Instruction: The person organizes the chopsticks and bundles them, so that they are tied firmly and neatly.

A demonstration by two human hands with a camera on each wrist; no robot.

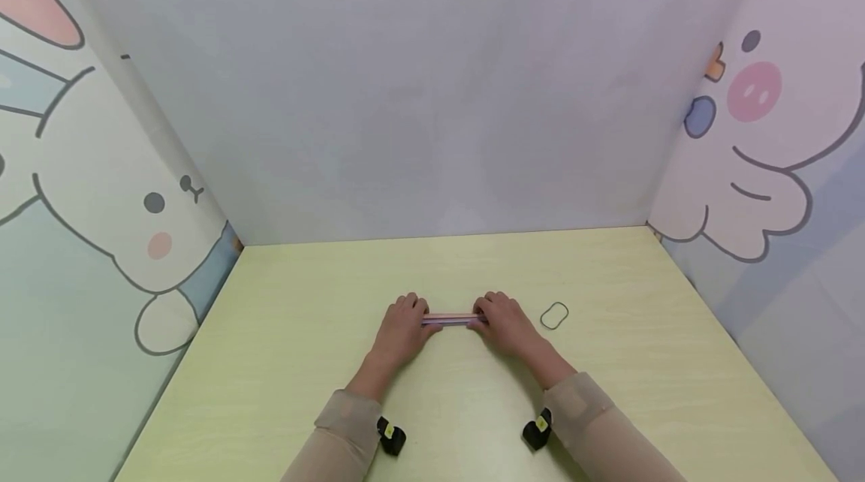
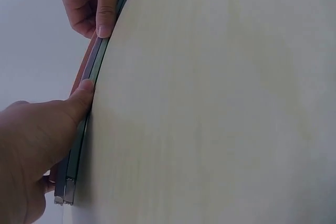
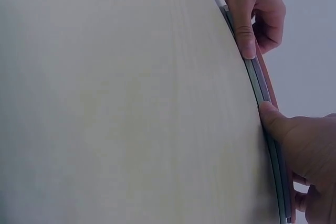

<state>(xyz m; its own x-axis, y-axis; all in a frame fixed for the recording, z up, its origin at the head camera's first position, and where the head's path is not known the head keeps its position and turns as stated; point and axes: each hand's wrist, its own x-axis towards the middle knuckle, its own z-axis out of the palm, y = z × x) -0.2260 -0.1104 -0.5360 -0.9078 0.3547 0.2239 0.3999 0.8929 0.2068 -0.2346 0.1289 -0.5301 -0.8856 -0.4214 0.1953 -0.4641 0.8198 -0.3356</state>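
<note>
A bundle of thin, long sticks (image 1: 451, 319) lies side by side across the middle of the table, with reddish, grey-purple and green ones visible in the wrist views. My left hand (image 1: 402, 328) grips the bundle's left part, thumb on the near side and fingers curled behind. Toward the other end, my right hand (image 1: 505, 324) holds it the same way. Between the two thumbs a short stretch of the sticks (image 2: 94, 59) shows. Past my left hand, their squared ends stick out almost level. A thin dark loop (image 1: 568, 311), like a rubber band, lies right of my right hand.
The pale wooden table (image 1: 270, 362) meets a plain grey backdrop (image 1: 432, 106) at its far edge. Cartoon-printed panels rise at the left (image 1: 101, 189) and right (image 1: 757, 167). A small black camera (image 1: 392, 438) sits at each wrist.
</note>
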